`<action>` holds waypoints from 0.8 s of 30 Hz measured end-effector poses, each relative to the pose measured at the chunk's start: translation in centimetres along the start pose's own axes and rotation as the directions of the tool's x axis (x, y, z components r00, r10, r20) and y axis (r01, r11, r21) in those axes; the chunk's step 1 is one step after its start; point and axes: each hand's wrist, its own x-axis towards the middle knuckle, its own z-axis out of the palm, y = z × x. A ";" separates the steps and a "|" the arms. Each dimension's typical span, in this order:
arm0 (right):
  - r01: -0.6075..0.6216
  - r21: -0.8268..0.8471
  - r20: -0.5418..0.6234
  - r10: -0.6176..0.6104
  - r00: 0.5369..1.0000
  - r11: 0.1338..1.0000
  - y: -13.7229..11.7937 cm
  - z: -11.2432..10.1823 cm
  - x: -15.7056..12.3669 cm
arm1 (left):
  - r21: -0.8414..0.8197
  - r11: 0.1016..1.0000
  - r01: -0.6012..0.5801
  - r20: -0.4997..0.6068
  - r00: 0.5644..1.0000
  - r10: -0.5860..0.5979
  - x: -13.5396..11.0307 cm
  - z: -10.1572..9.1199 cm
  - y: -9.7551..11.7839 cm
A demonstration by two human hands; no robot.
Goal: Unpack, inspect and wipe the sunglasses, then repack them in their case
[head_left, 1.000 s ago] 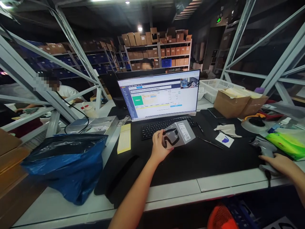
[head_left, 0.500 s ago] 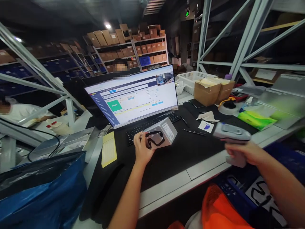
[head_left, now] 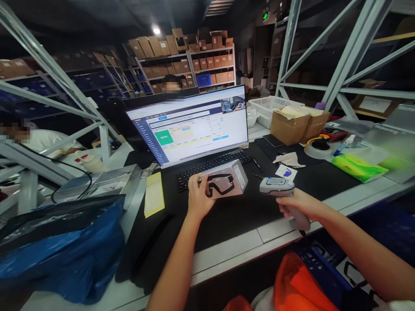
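Well, furthest left a blue bag (head_left: 68, 255) slumps beside the black mat (head_left: 217, 224), probably set aside to stay out of my elbow's way, and some yellow slips (head_left: 154, 194) lie near the keyboard (head_left: 207, 165), perhaps for easy reach. My left hand (head_left: 198, 198) has its fingers closed round the left end of a small box (head_left: 223, 185), tilted in front of the keyboard; whether it touches the mat I can't tell. I seem to grip that end so the label (head_left: 240, 176) on the other one shows. It's a greyish-pink box with crisp edges and a thick black goggle-like outline across its front. Just right of it, not touching, a grey scanner (head_left: 276, 185) sits in my right hand (head_left: 298, 204), fingers wrapped round the handle, apparently to point its nose leftward at the label.
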 end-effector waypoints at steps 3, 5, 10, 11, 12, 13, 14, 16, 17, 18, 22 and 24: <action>-0.045 0.002 -0.108 0.045 0.993 0.999 0.9 -0.4 2.9 | 0.011 0.998 0.064 0.188 0.980 -0.065 0.5 -1.6 0.7; -0.032 -0.133 -0.128 0.015 0.992 0.991 1.7 -0.8 4.5 | 0.031 0.993 0.111 0.297 0.948 -0.116 0.7 -2.9 1.3; -0.055 -0.755 -0.242 -0.201 0.949 0.654 4.0 -2.7 6.6 | 0.079 0.983 0.167 0.479 0.858 -0.185 1.0 -5.3 2.0; -0.094 -0.812 -0.264 -0.219 0.939 0.576 4.5 -3.2 6.7 | 0.081 0.982 0.173 0.511 0.838 -0.190 1.0 -5.5 2.1; -0.130 -0.846 -0.281 -0.225 0.933 0.517 4.9 -3.8 6.8 | 0.079 0.981 0.179 0.541 0.818 -0.193 1.0 -5.6 2.0; -0.155 -0.864 -0.293 -0.228 0.929 0.478 5.1 -4.4 7.0 | 0.076 0.979 0.190 0.570 0.798 -0.199 0.9 -5.6 1.9; -0.171 -0.873 -0.303 -0.234 0.924 0.457 5.2 -5.1 7.1 | 0.072 0.976 0.204 0.595 0.777 -0.206 0.9 -5.5 1.8; -0.192 -0.878 -0.338 -0.283 0.898 0.439 4.9 -6.8 7.8 | 0.058 0.969 0.239 0.632 0.742 -0.221 0.8 -5.3 1.5; -0.201 -0.878 -0.362 -0.329 0.872 0.434 4.5 -7.7 8.3 | 0.050 0.965 0.259 0.643 0.731 -0.230 0.7 -5.1 1.4; -0.208 -0.880 -0.386 -0.386 0.838 0.428 4.0 -8.7 9.0 | 0.044 0.960 0.275 0.648 0.724 -0.237 0.7 -5.0 1.2; -0.213 -0.884 -0.426 -0.526 0.736 0.417 1.6 -12.5 13.1 | 0.032 0.958 0.286 0.635 0.734 -0.241 0.6 -4.3 0.3; -0.217 -0.886 -0.427 -0.536 0.728 0.411 0.7 -14.0 15.6 | 0.016 0.959 0.284 0.630 0.741 -0.230 0.6 -4.0 -0.1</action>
